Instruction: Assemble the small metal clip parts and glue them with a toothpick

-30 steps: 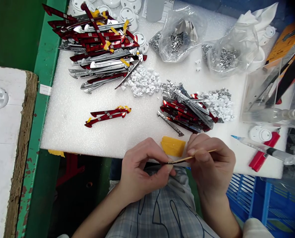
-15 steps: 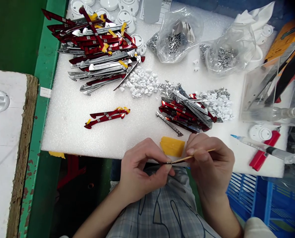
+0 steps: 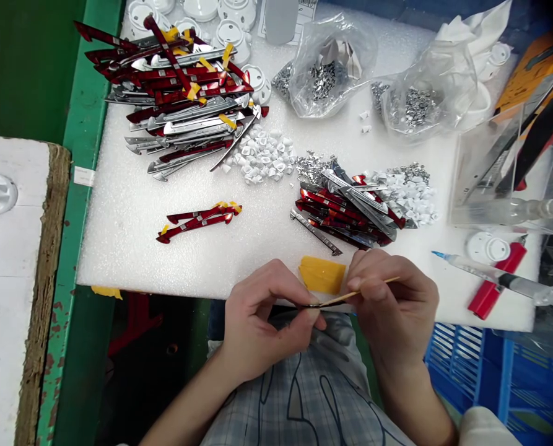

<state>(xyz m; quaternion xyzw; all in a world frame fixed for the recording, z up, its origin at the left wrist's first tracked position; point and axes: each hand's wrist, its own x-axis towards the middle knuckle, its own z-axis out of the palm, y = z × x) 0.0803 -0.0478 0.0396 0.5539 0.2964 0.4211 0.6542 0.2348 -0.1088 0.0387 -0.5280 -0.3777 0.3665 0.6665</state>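
Observation:
My left hand (image 3: pixel 262 322) pinches a thin dark strip (image 3: pixel 304 305) between thumb and fingers, just below the front edge of the white foam sheet (image 3: pixel 132 248). My right hand (image 3: pixel 392 303) grips a thin wooden stick (image 3: pixel 369 290), and the stick's lower end meets the strip between my hands. A yellow tape pad (image 3: pixel 321 275) lies on the foam just above my hands. Beyond it is a heap of red and silver metal strips (image 3: pixel 345 210). Part of the strip is hidden by my fingers.
A larger red and silver heap (image 3: pixel 174 93), white small pieces (image 3: pixel 262 155) and a few red strips (image 3: pixel 197 222) lie on the foam. Plastic bags of metal bits (image 3: pixel 327 68), a syringe (image 3: pixel 499 282) and a clear box (image 3: pixel 499 167) sit farther off.
My hands keep the same hold on the strip and stick. The view has drifted slightly, so the table items sit a little farther left and higher.

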